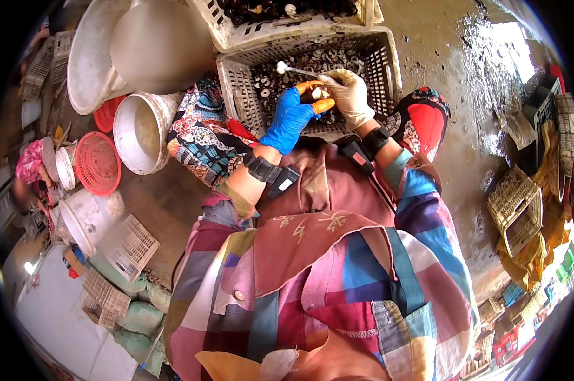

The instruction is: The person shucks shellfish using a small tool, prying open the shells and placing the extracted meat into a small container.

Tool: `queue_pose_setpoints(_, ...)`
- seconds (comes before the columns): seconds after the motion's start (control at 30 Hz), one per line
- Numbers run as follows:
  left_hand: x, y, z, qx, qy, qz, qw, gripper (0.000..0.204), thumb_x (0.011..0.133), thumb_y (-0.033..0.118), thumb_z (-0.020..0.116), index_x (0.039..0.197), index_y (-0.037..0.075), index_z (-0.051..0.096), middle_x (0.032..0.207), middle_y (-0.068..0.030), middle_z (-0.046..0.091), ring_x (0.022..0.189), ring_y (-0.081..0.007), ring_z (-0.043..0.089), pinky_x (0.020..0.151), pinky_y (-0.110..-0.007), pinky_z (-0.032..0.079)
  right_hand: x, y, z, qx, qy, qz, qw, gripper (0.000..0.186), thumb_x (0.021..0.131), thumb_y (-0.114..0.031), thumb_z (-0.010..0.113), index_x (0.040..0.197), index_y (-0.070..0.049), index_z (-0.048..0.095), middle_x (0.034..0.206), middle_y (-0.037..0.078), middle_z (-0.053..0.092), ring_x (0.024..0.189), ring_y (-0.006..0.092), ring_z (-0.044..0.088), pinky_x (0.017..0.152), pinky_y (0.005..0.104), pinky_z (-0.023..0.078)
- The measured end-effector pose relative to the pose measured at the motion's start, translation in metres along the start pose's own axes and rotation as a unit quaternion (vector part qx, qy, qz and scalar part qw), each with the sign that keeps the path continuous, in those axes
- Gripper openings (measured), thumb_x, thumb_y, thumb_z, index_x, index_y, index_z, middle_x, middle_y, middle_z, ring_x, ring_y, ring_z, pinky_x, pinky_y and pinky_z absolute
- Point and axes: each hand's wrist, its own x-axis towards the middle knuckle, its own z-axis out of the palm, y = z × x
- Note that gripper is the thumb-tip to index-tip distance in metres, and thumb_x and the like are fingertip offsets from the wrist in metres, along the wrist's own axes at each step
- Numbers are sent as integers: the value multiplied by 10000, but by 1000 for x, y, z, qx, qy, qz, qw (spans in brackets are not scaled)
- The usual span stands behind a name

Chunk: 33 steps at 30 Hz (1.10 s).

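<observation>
My left hand [290, 117], in a blue glove with orange finger covers, is closed around a small pale-and-dark piece [316, 93], perhaps shellfish; its exact kind does not show. Against it my right hand [350, 100], in a soiled white glove, is closed on a thin rod [297, 70] with a white lump at its far end. That end points left, above the blue glove. Both hands meet over a grimy white plastic basket [225, 82], which holds many small dark and whitish pieces [268, 79] that look like shells.
Another white basket [220, 38] with dark contents stands just beyond. To the left are a white bucket [127, 134], a large pale tub [84, 63] and a red basket [98, 164]. Wet floor [452, 70] and a dirty crate [514, 202] lie to the right. People are at far left.
</observation>
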Motion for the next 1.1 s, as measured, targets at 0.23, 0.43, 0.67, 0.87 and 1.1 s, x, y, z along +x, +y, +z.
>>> queue_pose_setpoints(0.23,9,2,-26,-41,-3,20,999,378,737,76,719,1086,34,579,887,-2,613,768,-72,563,675,-209,488,-19,-26,-23,101,2,-23,995,123,789,-52,664,895,9,649,793,23,636,691,66,564,643,193,463)
queue_pose_setpoints(0.43,1,10,-25,-2,-40,-7,999,356,727,64,725,1058,29,598,882,-11,624,779,-81,571,724,-222,498,-41,-36,-17,49,-49,-93,993,159,744,-11,696,899,-11,659,882,37,653,781,85,575,724,223,474)
queue_pose_setpoints(0.67,-6,5,-29,-92,-47,-93,990,342,751,80,702,1069,17,593,921,-42,639,817,-122,615,700,-228,503,-24,-7,-46,61,4,-5,998,117,780,-10,659,897,-10,650,847,24,644,750,70,561,692,209,470)
queue_pose_setpoints(0.87,-12,-3,-33,-60,-51,-90,993,343,760,72,689,1082,24,583,920,-33,633,812,-111,600,703,-230,498,-39,-15,-22,13,-38,-108,993,139,741,-21,701,871,-4,656,848,46,656,760,88,576,713,228,473)
queue_pose_setpoints(1.1,-7,1,-31,-110,-63,-139,982,304,756,36,682,1048,17,600,939,-54,637,837,-139,615,719,-254,513,-41,-26,-33,141,-31,-2,990,110,760,-12,681,862,4,644,884,53,651,771,89,576,732,221,472)
